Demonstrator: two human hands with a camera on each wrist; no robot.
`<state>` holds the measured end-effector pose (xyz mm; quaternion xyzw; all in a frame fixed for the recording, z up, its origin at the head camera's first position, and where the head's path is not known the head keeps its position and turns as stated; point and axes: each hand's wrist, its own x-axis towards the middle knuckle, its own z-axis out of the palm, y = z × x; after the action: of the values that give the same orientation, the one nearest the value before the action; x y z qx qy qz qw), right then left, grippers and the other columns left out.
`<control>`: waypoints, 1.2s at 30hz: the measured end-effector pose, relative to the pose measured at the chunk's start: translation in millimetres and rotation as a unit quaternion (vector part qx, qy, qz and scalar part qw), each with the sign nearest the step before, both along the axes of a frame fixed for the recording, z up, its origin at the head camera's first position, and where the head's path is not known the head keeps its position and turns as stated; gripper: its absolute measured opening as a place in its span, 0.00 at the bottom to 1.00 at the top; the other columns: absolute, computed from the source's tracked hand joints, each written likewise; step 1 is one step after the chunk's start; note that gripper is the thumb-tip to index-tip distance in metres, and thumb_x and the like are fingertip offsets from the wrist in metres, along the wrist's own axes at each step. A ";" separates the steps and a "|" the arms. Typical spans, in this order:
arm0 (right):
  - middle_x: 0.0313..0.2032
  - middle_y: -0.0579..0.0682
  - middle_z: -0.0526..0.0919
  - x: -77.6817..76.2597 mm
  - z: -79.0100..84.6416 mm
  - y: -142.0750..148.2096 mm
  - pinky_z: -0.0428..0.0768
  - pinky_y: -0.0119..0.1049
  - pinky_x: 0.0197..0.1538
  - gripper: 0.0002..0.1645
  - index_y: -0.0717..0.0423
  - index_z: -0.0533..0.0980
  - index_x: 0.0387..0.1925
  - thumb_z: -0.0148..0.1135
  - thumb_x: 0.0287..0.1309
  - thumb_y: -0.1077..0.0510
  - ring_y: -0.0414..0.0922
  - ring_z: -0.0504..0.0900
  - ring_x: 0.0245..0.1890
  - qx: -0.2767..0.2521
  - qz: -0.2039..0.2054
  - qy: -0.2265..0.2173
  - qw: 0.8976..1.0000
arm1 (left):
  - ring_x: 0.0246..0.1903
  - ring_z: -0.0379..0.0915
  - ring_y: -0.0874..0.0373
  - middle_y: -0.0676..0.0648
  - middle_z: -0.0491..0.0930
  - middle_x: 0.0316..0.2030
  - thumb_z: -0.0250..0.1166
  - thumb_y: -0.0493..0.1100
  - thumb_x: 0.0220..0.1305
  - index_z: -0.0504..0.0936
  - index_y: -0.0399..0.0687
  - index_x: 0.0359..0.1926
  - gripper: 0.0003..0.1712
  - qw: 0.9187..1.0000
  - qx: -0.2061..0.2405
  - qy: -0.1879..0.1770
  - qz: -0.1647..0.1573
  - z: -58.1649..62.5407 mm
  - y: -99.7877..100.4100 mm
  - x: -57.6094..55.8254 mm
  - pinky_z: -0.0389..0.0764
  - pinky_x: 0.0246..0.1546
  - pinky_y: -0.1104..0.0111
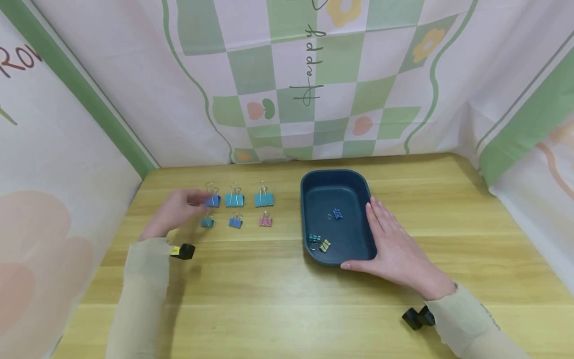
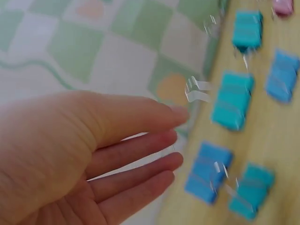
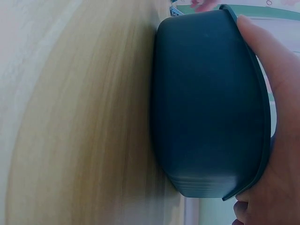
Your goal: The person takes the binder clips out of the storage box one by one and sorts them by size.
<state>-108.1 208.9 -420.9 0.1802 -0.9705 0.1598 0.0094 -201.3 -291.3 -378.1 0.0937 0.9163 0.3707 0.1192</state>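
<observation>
My left hand (image 1: 179, 209), fingers extended and holding nothing, hovers beside a large blue binder clip (image 1: 215, 201) at the left end of the back row. Two large teal binder clips (image 1: 234, 201) continue that row. In front sit a small teal clip (image 1: 207, 223), a small blue clip (image 1: 235, 223) and a pink clip (image 1: 265, 222). With straight fingers along its right side and the thumb at its near edge, my right hand (image 1: 399, 254) rests against a dark blue tray (image 3: 211, 103). Inside are small blue (image 1: 338, 214), teal (image 1: 315, 238) and yellow (image 1: 325, 245) clips.
The wooden table (image 1: 269, 309) meets a hanging checkered cloth (image 1: 296, 99) at its back edge. More cloth hangs along both sides. A black wrist-worn device (image 1: 184, 251) sits by the left sleeve, another (image 1: 418, 317) by the right.
</observation>
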 end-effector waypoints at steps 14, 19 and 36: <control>0.80 0.57 0.31 0.7 0.6 0.9 0.52 0.62 0.73 0.86 0.64 0.36 0.79 0.60 0.42 0.12 0.58 0.38 0.78 -0.001 0.004 -0.004 1.000 | 0.58 0.78 0.52 0.47 0.82 0.58 0.74 0.44 0.63 0.81 0.44 0.63 0.27 0.993 0.074 0.070 -0.065 29.6 82.9 4.4 0.77 0.59 0.55; 0.80 0.57 0.31 0.6 0.9 0.7 0.52 0.62 0.73 0.85 0.65 0.37 0.79 0.60 0.42 0.12 0.58 0.38 0.78 -0.001 0.003 -0.007 1.000 | 0.57 0.78 0.55 0.47 0.83 0.57 0.76 0.43 0.62 0.82 0.45 0.61 0.27 0.987 0.104 0.080 -0.093 24.9 111.7 2.1 0.77 0.59 0.58; 0.80 0.57 0.33 -0.7 -0.4 0.6 0.53 0.62 0.73 0.85 0.63 0.37 0.80 0.60 0.41 0.12 0.57 0.39 0.79 -0.001 0.001 0.001 1.000 | 0.54 0.79 0.50 0.52 0.83 0.54 0.79 0.44 0.57 0.83 0.44 0.59 0.29 0.971 0.133 0.054 -0.189 0.5 196.1 7.6 0.78 0.57 0.62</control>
<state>-108.8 209.6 -421.3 0.1809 -0.9703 0.1605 0.0107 -193.7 -95.2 -377.6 0.3004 0.8295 0.4542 0.1243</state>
